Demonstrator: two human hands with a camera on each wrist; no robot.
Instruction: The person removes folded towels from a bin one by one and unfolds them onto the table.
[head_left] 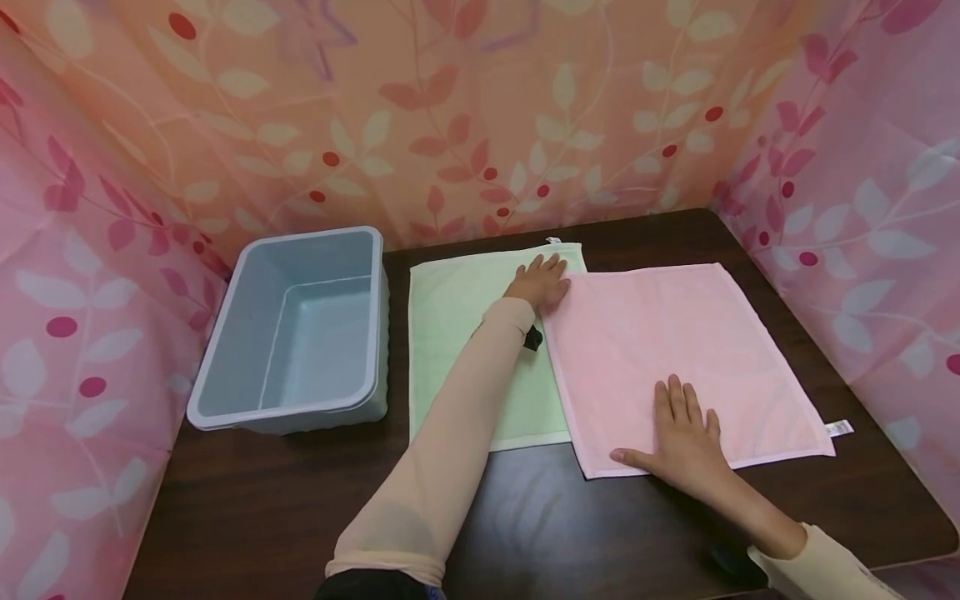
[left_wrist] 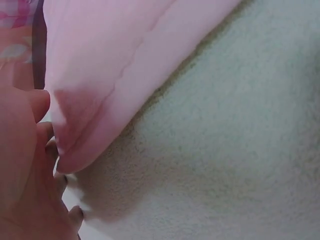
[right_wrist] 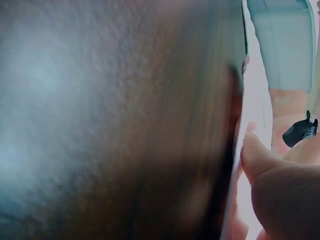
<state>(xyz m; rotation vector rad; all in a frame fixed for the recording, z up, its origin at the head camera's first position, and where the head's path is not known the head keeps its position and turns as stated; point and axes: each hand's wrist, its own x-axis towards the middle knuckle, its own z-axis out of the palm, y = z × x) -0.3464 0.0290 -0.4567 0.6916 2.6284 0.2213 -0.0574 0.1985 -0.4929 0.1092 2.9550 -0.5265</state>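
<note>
A pink towel [head_left: 660, 333] lies spread flat, its left side overlapping a light green towel [head_left: 450, 333]. My left hand [head_left: 538, 283] rests near the pink towel's far left corner, fingers spread over the green towel and thumb beside that corner. The left wrist view shows the corner of the pink towel [left_wrist: 115, 60] close to the thumb, above the green cloth [left_wrist: 240, 100]. Near the front edge of the pink towel, my right hand [head_left: 686, 437] lies flat with straight fingers and the thumb out to the left.
A grey-blue plastic basin [head_left: 322, 333] stands on the dark wooden table [head_left: 247, 508], left of the towels. Floral curtains [head_left: 465, 125] surround the table at the back and sides. A white tag [head_left: 838, 428] sticks out at the pink towel's right corner.
</note>
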